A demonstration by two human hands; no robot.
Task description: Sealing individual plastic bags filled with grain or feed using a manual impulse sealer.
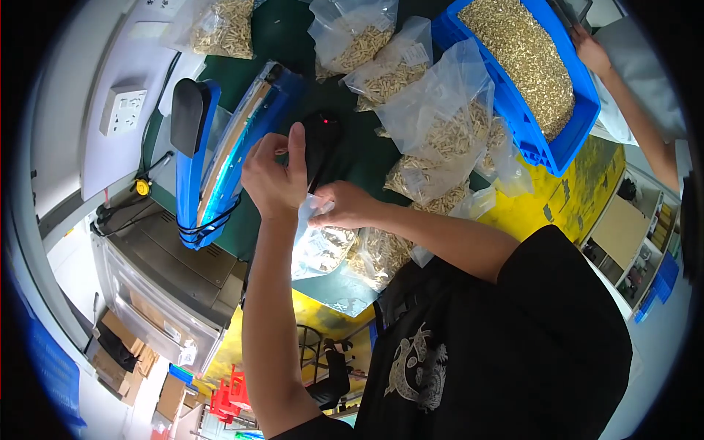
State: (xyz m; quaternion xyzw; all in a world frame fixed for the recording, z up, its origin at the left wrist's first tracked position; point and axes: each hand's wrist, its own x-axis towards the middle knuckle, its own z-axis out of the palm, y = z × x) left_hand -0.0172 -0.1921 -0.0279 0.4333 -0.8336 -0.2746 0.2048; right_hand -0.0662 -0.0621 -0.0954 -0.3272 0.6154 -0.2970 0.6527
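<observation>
Head view, looking down on a green-topped workbench (279,29). Left hand (273,176) is clenched, thumb raised, gripping the upper edge of a clear plastic bag (319,246) partly filled with small brass-coloured parts; the bag hangs just below both hands, over the bench's near edge. Right hand (343,205) pinches the same bag edge from the other side, fingers closed on the film, touching the left hand. Directly behind the hands stands a black device with a red indicator light (321,136), partly hidden by the left thumb. To the left, a blue impulse sealer (220,147) lies with its arm raised, its black handle (186,116) pointing away; a grey machine housing (169,271) sits below it, and a white wall socket (122,110) lies farther left. Behind and to the right, several filled clear bags (440,117) crowd the bench, closing in on the right forearm. A blue bin of loose brass parts (532,73) stands beyond them, where another person's hand (590,50) rests at its far rim. A yellow floor area (572,198) shows beside the bench.
</observation>
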